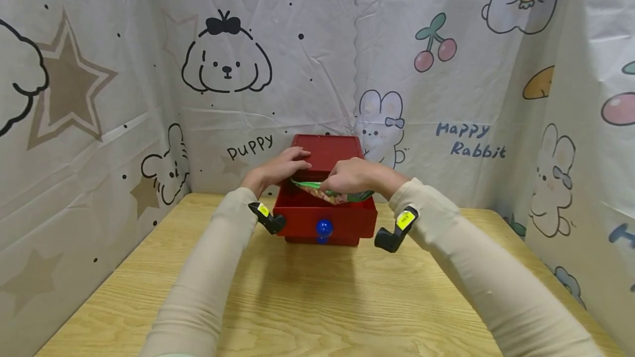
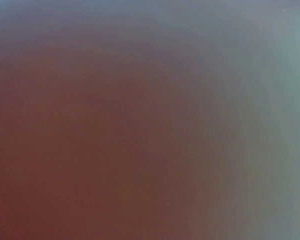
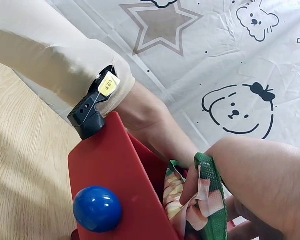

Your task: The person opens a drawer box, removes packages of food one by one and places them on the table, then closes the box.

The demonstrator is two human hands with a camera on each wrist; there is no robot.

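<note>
A red box (image 1: 332,153) stands at the back of the table with its drawer (image 1: 300,222) pulled out toward me. On the drawer's front is a round blue knob (image 1: 324,228). My left hand (image 1: 283,168) rests at the box's left side, its fingers extended over the top's edge. My right hand (image 1: 353,175) pinches a soft packet (image 1: 313,189) with green edging and a pinkish, cream-patterned face, low over the drawer's opening. In the right wrist view the packet (image 3: 212,210) bends beside the fingers. Only a reddish-brown blur fills the left wrist view.
The pale wooden table (image 1: 297,302) stretches from the box toward me. Cartoon-printed cloth (image 1: 297,87) hangs close behind the box and along both sides. A black wrist camera (image 1: 270,220) sits against the drawer's left front corner; another camera (image 1: 392,239) is right of it.
</note>
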